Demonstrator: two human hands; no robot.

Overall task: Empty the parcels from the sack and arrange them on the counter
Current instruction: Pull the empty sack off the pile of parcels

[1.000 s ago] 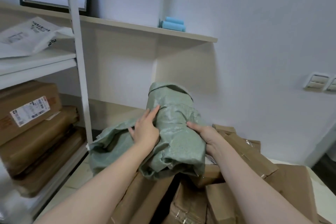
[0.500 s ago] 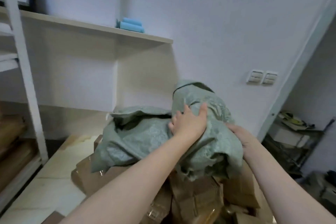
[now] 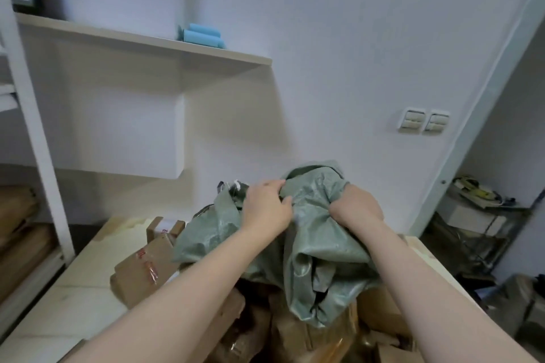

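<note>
A crumpled green woven sack (image 3: 312, 247) is bunched up over a heap of brown cardboard parcels (image 3: 141, 271) on the pale counter (image 3: 67, 298). My left hand (image 3: 267, 208) grips a fold of the sack near its top, thumb and fingers curled into the fabric. My right hand (image 3: 355, 205) clutches the sack's right side in a fist. More brown parcels (image 3: 298, 330) lie under and in front of the sack, partly hidden by it and by my forearms.
A white shelf post (image 3: 32, 138) and shelves with brown boxes (image 3: 20, 233) stand at the left. Blue rolls (image 3: 203, 35) sit on the wall shelf. Wall switches (image 3: 424, 122) are at the right, near a doorway with a cluttered rack (image 3: 477, 215).
The view swung right, away from the left shelves. The sack has been gathered lower and tighter; my hands went from lying flat on it to gripping it in bunches.
</note>
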